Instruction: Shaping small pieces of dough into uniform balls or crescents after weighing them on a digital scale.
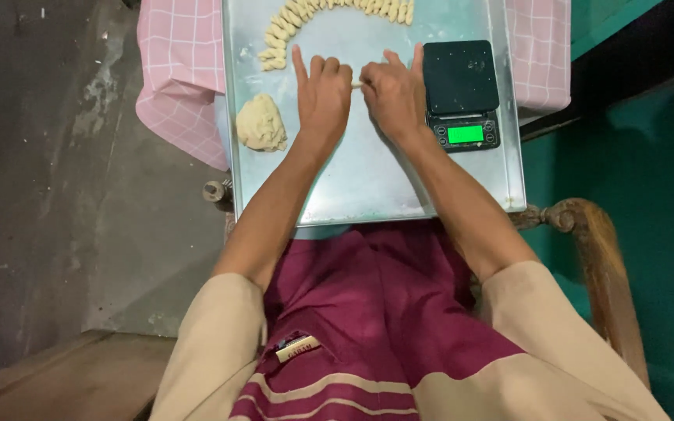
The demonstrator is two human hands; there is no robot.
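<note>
My left hand [323,92] and my right hand [393,92] lie side by side, palms down, on a metal tray [368,179]. Between them they press a thin pale strip of dough [357,84], of which only a short bit shows between the hands. A lump of dough [260,123] rests on the tray left of my left hand. Several small shaped dough pieces [282,31] form a curved row along the tray's far side.
A black digital scale [462,93] with a lit green display sits on the tray right of my right hand. A pink checked cloth [177,70] lies under the tray. A wooden chair arm [594,257] curves at right; grey floor at left.
</note>
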